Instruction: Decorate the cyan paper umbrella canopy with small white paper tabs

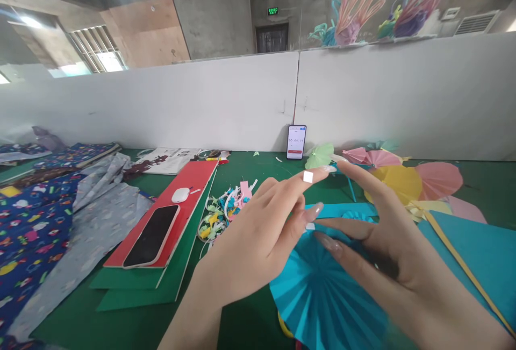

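A round of blue pleated paper (322,291) fans out in front of me, below both hands. My left hand (262,226) reaches over its upper left edge, index finger stretched out, thumb apart from it and the other fingers curled. A small white square (308,177) sticks to that index finger. Another white piece (310,226) shows by the upper edge of the pleated paper, just under the left thumb. My right hand (387,248) has its thumb on the pleated paper and another finger behind the edge, gripping it. The right index fingertip points up close to the left one.
A phone showing a timer (296,142) leans on the white partition (201,92). Red board (173,199) carries a dark phone (151,237) and a white case (180,194). Paper scraps (215,218) lie beside it. Coloured paper fans (437,180) and blue sheets (479,253) are at right, patterned cloth (44,242) at left.
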Demonstrator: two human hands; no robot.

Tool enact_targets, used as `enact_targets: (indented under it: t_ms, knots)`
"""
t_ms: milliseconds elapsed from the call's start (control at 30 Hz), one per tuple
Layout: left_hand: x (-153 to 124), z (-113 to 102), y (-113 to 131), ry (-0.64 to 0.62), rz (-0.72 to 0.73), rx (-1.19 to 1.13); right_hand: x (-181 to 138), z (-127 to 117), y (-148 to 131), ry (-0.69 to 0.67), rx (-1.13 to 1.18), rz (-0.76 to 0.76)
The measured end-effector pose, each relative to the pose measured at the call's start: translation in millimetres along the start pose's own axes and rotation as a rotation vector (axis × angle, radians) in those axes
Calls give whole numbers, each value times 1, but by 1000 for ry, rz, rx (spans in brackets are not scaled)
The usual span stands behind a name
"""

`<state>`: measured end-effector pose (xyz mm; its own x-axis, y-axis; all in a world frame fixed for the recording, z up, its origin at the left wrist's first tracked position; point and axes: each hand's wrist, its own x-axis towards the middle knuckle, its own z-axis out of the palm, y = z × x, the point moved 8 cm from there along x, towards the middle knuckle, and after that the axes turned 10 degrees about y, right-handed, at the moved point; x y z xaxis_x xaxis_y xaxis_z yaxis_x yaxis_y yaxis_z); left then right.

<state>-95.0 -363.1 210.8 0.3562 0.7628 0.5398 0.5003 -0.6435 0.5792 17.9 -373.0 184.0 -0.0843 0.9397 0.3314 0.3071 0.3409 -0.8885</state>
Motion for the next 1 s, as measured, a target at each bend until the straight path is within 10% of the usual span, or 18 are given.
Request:
enact_targets:
  t_ms: [400, 667, 833, 1000]
  knots:
    - [-1, 1, 1, -9, -25, -27, -3, -1, 0, -39, 47, 17]
    - [-12, -34, 14, 430, -128, -179, 2, 1, 4, -19, 124, 49]
    - [-11, 0, 13, 49, -140, -194, 1, 6, 0, -61, 176, 67]
    - [-5, 5, -1, -47, -142, -165, -1, 6, 1, -78, 114, 33]
